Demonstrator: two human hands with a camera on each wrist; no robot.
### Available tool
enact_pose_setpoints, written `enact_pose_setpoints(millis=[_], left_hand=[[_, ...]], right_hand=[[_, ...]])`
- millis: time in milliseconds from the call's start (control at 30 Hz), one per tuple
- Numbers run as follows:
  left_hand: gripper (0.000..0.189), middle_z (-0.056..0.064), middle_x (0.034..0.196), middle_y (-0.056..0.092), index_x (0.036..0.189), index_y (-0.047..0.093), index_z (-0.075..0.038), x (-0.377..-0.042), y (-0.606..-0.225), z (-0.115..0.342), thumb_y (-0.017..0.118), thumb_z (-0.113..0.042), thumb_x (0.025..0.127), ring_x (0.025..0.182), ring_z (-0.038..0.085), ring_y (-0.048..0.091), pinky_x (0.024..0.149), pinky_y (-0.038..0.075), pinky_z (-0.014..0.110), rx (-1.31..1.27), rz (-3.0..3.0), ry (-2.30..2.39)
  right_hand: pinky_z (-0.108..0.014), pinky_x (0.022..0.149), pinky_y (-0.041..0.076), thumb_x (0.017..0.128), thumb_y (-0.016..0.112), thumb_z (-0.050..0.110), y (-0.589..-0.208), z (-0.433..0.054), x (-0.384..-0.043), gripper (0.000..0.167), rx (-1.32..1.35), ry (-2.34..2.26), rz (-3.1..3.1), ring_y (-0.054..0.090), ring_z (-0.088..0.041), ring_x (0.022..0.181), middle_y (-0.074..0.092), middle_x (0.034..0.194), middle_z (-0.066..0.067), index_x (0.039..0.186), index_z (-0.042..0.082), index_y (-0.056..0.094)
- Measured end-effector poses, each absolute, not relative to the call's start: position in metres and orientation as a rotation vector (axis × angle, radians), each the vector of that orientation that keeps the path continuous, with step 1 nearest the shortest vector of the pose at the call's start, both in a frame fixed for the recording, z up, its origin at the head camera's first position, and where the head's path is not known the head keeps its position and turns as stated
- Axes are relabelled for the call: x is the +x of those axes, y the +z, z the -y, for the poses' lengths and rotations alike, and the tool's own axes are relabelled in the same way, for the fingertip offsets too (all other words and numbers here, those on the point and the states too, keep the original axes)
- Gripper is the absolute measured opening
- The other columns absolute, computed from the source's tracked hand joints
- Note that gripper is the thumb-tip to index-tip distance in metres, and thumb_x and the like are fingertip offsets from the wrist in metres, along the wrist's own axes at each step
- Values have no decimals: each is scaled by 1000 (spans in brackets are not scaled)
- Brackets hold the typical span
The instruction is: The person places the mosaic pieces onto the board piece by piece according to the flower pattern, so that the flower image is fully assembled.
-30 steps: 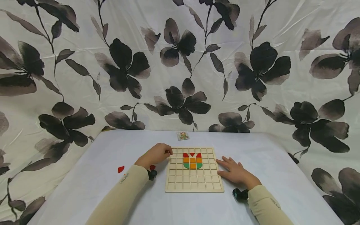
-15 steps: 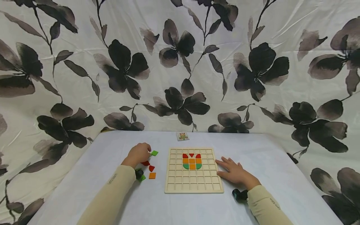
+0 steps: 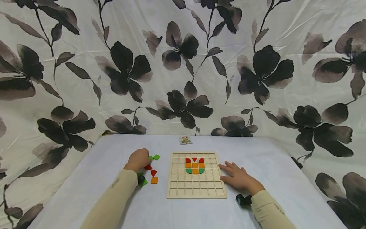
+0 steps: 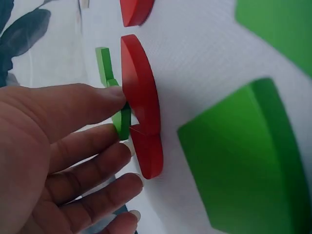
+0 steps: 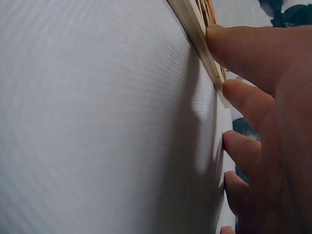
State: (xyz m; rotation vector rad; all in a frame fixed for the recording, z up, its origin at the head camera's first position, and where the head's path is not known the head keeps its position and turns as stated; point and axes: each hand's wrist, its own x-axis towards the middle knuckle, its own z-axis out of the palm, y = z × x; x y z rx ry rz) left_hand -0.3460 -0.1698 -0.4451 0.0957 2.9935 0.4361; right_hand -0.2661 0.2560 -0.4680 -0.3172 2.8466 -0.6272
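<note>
Green tile (image 4: pixel 125 126) pinched between thumb and index finger, the left hand (image 3: pixel 138 159) is left of the wooden board (image 3: pixel 197 184); an orange square (image 3: pixel 154 180) lies nearer the board, whose right edge the right hand (image 3: pixel 240 176) touches, fingers spread apart.

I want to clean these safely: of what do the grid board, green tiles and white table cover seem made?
Grid board: probably matte wood; pale tan, bare-looking edge.
Green tiles: perhaps painted wood or plastic; smooth, evenly coloured faces.
White table cover: likely matte woven fabric; fine texture shows up close.
</note>
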Motion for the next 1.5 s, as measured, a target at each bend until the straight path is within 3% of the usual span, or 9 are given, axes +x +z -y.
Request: enact_pose_setpoints(millis=[267, 700, 933, 1500], left_hand=[[22, 6, 79, 62, 93, 64, -1, -342, -445, 166, 70, -18, 80, 71, 19, 54, 68, 48, 33, 157, -2975, 570], [25, -1, 89, 63, 99, 70, -10, -303, -435, 96, 75, -21, 78, 82, 15, 53, 79, 49, 33, 646, -2843, 706], [26, -7, 88, 64, 104, 72, -11, -296, -445, 64, 74, -26, 82, 80, 10, 53, 77, 49, 25, 777, -2772, 702], [10, -11, 79, 62, 91, 72, -15, -292, -459, 21, 76, -22, 84, 74, 7, 53, 72, 48, 22, 894, -2739, 621]], right_hand=[[-72, 109, 7, 93, 56, 49, -474, -257, -270, 62, -323, -627, -2849, 16, -45, 146, 29, 158, -15, 147, 23, 43], [-72, 110, 7, 94, 55, 47, -469, -254, -273, 60, -338, -616, -2860, 16, -45, 146, 28, 158, -15, 147, 23, 42], [-71, 110, 6, 94, 55, 48, -467, -252, -274, 60, -336, -617, -2843, 15, -45, 147, 27, 158, -15, 147, 23, 42], [-72, 109, 8, 92, 58, 49, -474, -251, -271, 61, -328, -626, -2841, 18, -45, 146, 30, 157, -15, 146, 23, 45]])
